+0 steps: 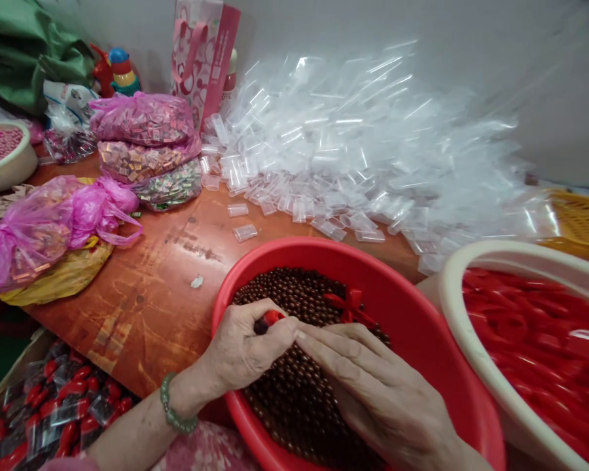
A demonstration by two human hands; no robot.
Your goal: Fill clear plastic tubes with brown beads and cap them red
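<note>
Pinching red piece in left hand | right hand flat, fingers together, on brown beads

Right hand hides beads beneath; cream bowl cut off right (contents blurred).

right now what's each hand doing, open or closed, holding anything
Left hand: closed, pinching a small red piece over the brown beads.
Right hand: fingers stretched flat on the beads, fingertips meeting the left hand; any hold cannot be told.

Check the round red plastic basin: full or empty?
Partly full: dark brown beads cover the red plastic basin's bottom, well below its rim.
</note>
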